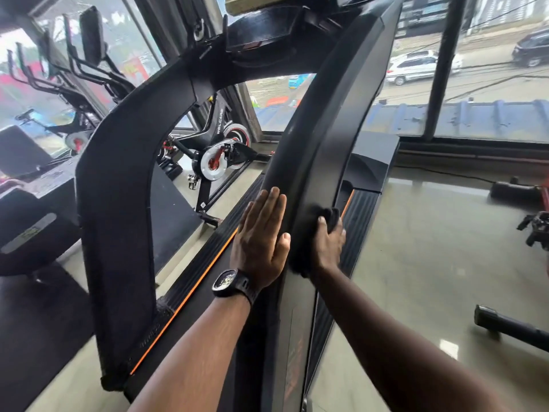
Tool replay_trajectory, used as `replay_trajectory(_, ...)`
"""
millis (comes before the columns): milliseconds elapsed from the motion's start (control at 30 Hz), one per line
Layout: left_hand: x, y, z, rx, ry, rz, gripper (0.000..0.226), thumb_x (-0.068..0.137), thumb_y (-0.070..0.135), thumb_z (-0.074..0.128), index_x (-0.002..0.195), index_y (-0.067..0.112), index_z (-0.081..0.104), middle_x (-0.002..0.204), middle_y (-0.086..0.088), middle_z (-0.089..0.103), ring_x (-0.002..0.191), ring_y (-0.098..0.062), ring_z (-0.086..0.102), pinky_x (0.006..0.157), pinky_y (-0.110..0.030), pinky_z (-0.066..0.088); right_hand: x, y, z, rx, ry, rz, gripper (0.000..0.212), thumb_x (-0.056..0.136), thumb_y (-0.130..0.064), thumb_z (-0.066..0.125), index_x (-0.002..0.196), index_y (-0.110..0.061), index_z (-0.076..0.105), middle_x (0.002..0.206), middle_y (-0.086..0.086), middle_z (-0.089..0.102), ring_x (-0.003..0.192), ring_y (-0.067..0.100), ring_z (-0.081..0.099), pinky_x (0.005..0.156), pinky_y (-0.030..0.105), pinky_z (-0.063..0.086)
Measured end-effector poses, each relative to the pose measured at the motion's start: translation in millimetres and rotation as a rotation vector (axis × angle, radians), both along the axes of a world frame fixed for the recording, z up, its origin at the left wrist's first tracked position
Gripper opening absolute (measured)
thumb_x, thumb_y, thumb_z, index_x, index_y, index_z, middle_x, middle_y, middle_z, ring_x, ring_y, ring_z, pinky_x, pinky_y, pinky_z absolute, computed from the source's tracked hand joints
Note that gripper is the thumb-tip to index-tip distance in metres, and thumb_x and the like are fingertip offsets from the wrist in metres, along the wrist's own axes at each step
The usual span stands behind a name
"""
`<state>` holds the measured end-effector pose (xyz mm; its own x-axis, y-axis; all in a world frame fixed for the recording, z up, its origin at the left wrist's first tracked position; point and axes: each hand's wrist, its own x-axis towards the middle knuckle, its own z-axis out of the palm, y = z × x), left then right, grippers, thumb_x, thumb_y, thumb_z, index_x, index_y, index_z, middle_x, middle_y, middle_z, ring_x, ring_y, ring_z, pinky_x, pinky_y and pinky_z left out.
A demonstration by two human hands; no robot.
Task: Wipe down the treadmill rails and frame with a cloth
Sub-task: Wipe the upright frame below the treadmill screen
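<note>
A black treadmill fills the middle of the head view, with two curved uprights. The right upright (320,120) runs from the console down between my hands. My left hand (261,242) lies flat and open against its left face, a black watch on the wrist. My right hand (328,245) presses a dark cloth (328,214) against the upright's right side; the cloth is bunched under my fingers and mostly hidden. The left upright (118,179) curves down to the side rail (202,272), which has an orange stripe.
Spin bikes (219,150) stand beyond the treadmill by the windows (490,69). More black machines (74,69) crowd the left. A glossy floor (430,263) opens to the right, with a black bar (511,328) and other gear (537,233) lying on it.
</note>
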<state>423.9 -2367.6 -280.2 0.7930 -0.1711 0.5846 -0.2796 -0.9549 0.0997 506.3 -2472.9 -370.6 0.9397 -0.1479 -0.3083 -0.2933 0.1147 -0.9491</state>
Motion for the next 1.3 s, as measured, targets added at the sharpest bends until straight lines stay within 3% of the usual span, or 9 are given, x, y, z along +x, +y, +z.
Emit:
replay_trajectory(200,0,2,0,0.001,0.023,0.009,0.066,0.087,0.017,0.052,0.15,0.002,0.038,0.159,-0.014,0.032,0.15,-0.03,0.025,0.116,-0.052,0.031,-19,8,19,-0.085,-0.426,-0.077,0.061,0.097,-0.05,0.05,0.156,-0.042,0.032,0.167,-0.012,0.021,0.15,0.01,0.026,0.112,0.033,0.03)
replay_trajectory(400,1,2,0,0.011,0.006,0.012,0.066,0.086,0.015,0.053,0.149,0.002,0.039,0.159,-0.014,0.032,0.149,-0.029,0.026,0.116,-0.051,0.031,21,-6,-9,0.025,0.039,-0.004,0.062,0.102,-0.05,0.049,0.159,-0.034,0.03,0.169,0.008,0.018,0.154,0.028,0.023,0.124,0.046,0.024)
replay_trajectory(567,1,3,0,0.009,-0.003,-0.007,0.064,0.087,0.016,0.051,0.149,0.001,0.04,0.158,-0.014,0.033,0.149,-0.03,0.027,0.117,-0.05,0.031,-12,3,11,-0.029,-0.346,-0.056,0.06,0.099,-0.049,0.049,0.156,-0.04,0.033,0.168,-0.011,0.018,0.148,0.002,0.02,0.116,0.033,0.024)
replay_trajectory(767,1,3,-1,-0.001,-0.006,-0.006,0.064,0.087,0.016,0.05,0.149,0.001,0.04,0.158,-0.014,0.034,0.149,-0.03,0.026,0.117,-0.05,0.031,4,-6,7,-0.01,-0.191,0.019,0.081,0.084,-0.072,0.039,0.158,-0.042,0.024,0.168,-0.004,0.018,0.154,0.021,0.021,0.122,0.054,0.027)
replay_trajectory(900,0,3,0,0.005,-0.002,-0.013,0.064,0.088,0.017,0.052,0.149,0.002,0.039,0.159,-0.014,0.033,0.149,-0.03,0.027,0.117,-0.051,0.031,-50,5,31,0.013,-0.532,0.013,0.066,0.097,-0.049,0.048,0.158,-0.038,0.026,0.168,-0.013,0.015,0.154,0.005,0.016,0.123,0.033,0.021)
replay_trajectory(967,0,3,1,0.003,-0.003,-0.01,0.064,0.089,0.018,0.051,0.149,0.002,0.039,0.159,-0.014,0.033,0.149,-0.03,0.027,0.117,-0.05,0.031,-43,4,29,-0.071,-0.628,-0.008,0.064,0.098,-0.048,0.049,0.157,-0.039,0.027,0.167,-0.014,0.019,0.153,0.006,0.02,0.121,0.037,0.028)
replay_trajectory(1100,-1,2,0,0.0,0.001,-0.003,0.063,0.089,0.019,0.048,0.149,0.002,0.04,0.159,-0.013,0.033,0.149,-0.03,0.027,0.116,-0.052,0.032,-29,1,18,0.002,-0.351,-0.035,0.066,0.091,-0.062,0.044,0.154,-0.048,0.027,0.166,-0.012,0.023,0.152,0.014,0.027,0.119,0.053,0.033)
replay_trajectory(1233,0,3,1,-0.025,-0.021,-0.019,0.059,0.091,0.019,0.048,0.147,0.0,0.043,0.156,-0.014,0.036,0.147,-0.031,0.03,0.115,-0.052,0.033,-59,4,47,-0.083,-0.7,-0.011,0.06,0.098,-0.044,0.05,0.154,-0.046,0.03,0.166,-0.015,0.022,0.151,0.008,0.026,0.119,0.04,0.032)
replay_trajectory(1300,0,2,2,-0.018,-0.019,-0.02,0.061,0.09,0.021,0.049,0.147,0.0,0.042,0.157,-0.015,0.036,0.148,-0.031,0.03,0.116,-0.051,0.031,-30,-1,51,-0.169,-0.741,-0.002,0.06,0.098,-0.043,0.05,0.154,-0.043,0.029,0.166,-0.015,0.022,0.15,0.011,0.03,0.115,0.045,0.037)
